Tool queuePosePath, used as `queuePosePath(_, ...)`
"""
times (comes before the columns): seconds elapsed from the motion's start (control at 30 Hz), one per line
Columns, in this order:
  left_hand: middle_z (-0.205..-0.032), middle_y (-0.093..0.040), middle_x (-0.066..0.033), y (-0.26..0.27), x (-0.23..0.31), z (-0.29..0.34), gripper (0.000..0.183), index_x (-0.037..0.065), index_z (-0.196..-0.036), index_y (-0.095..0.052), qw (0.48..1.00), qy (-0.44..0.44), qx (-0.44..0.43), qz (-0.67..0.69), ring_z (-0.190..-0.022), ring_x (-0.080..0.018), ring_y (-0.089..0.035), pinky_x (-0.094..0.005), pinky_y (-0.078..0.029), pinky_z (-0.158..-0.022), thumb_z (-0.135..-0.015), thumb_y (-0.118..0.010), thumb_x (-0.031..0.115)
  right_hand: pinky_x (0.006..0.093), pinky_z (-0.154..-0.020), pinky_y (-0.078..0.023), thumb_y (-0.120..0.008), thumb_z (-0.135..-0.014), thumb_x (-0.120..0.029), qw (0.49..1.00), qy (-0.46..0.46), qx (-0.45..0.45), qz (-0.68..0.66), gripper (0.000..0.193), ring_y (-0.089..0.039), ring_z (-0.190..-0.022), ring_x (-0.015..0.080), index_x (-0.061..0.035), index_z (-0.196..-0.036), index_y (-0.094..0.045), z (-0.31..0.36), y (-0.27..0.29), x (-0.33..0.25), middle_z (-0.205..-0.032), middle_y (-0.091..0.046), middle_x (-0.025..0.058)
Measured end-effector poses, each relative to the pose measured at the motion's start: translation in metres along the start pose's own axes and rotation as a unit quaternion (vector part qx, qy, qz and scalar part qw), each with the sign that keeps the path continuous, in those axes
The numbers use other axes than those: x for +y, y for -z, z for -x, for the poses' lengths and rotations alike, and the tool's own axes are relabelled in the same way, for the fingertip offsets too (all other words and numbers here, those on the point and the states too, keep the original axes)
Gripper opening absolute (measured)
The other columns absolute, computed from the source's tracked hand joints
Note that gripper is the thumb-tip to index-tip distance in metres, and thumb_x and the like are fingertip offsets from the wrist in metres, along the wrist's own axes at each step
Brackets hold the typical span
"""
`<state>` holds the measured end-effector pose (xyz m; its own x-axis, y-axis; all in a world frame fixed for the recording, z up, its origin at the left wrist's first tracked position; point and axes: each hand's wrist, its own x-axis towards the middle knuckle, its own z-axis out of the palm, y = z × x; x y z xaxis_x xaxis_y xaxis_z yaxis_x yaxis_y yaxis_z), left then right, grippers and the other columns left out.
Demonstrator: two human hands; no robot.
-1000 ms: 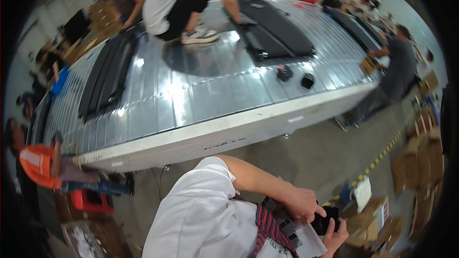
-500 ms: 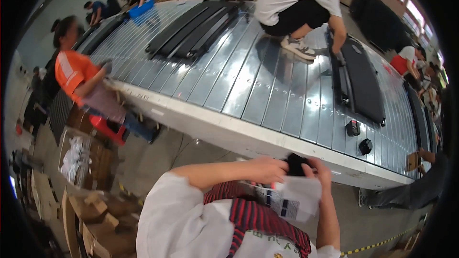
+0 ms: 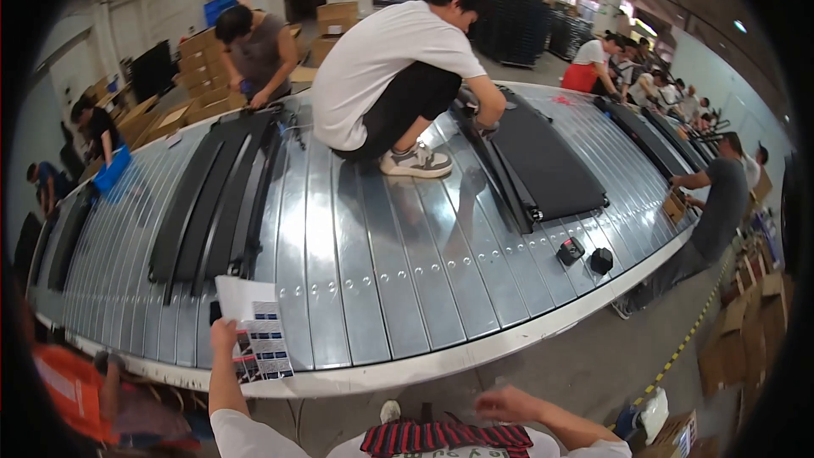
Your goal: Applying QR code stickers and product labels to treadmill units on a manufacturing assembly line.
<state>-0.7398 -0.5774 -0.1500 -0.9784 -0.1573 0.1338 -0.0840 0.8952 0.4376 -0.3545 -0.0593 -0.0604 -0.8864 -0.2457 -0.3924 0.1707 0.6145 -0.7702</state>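
Note:
Stretched out to the left, my left hand [image 3: 224, 337] is closed on a printed sheet [image 3: 267, 335] with white, dark blue and red areas. The sheet hangs over the near edge of the metal-slat table. A small black thing [image 3: 215, 312] shows beside the fingers, partly hidden; its kind is unclear. My right hand [image 3: 509, 404] hovers in front of my striped apron [image 3: 445, 438], fingers loosely apart, with nothing seen in it. Beyond the sheet lies a bundle of black padded panels and bars [image 3: 208, 203].
A person in white [image 3: 398, 76] squats on the table [image 3: 398, 288], working at another black panel [image 3: 547, 153]. Two small black blocks [image 3: 585, 254] lie nearby. Other workers stand around the table, one in orange [image 3: 76, 386] at near left. Cardboard boxes [image 3: 738, 331] stand at right.
My hands have parted. The left has carried the sheet out to the left over the table edge; the right has let go and stays near my body. The view has swung right and up.

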Motion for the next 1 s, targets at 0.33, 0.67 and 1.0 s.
queuePosePath(0.33, -0.083, -0.062, -0.0194, -0.015, 0.034, -0.065, 0.029, -0.002, -0.091, -0.061, 0.997, -0.047, 0.026, 0.055, -0.079, -0.0277, -0.062, -0.0364, -0.046, -0.067, -0.072, -0.059, 0.020, 0.0281, -0.088, -0.039, -0.054, -0.081, -0.016, 0.979, 0.012, 0.006, -0.204, 0.046, -0.050, -0.103, 0.0153, -0.0037, -0.124, -0.041, 0.100, -0.004, -0.015, -0.119, -0.050, 0.0110)
queuePosePath(0.67, -0.097, -0.059, -0.0083, -0.034, 0.283, 0.129, 0.034, -0.003, -0.105, -0.054, 0.850, -0.020, -0.135, 0.509, -0.085, -0.0162, -0.055, -0.0295, -0.043, -0.075, -0.081, -0.058, 0.021, 0.0272, -0.071, -0.045, -0.057, -0.075, -0.016, 0.889, 0.046, 0.424, -0.165, 0.027, -0.058, -0.081, 0.0214, -0.0060, -0.101, -0.057, 0.147, -0.044, 0.076, -0.089, -0.060, 0.0105)
queuePosePath(1.0, -0.095, -0.060, -0.0088, -0.106, 0.515, 0.360, 0.035, -0.003, -0.103, -0.054, 0.789, -0.098, -0.387, 0.466, -0.084, -0.0172, -0.057, -0.0292, -0.045, -0.075, -0.078, -0.062, 0.019, 0.0245, -0.066, -0.047, -0.061, -0.072, 0.002, 0.903, -0.010, 0.278, -0.326, 0.028, -0.057, -0.075, 0.0117, 0.0015, -0.099, -0.057, 0.368, 0.005, 0.147, -0.084, -0.062, 0.0108)
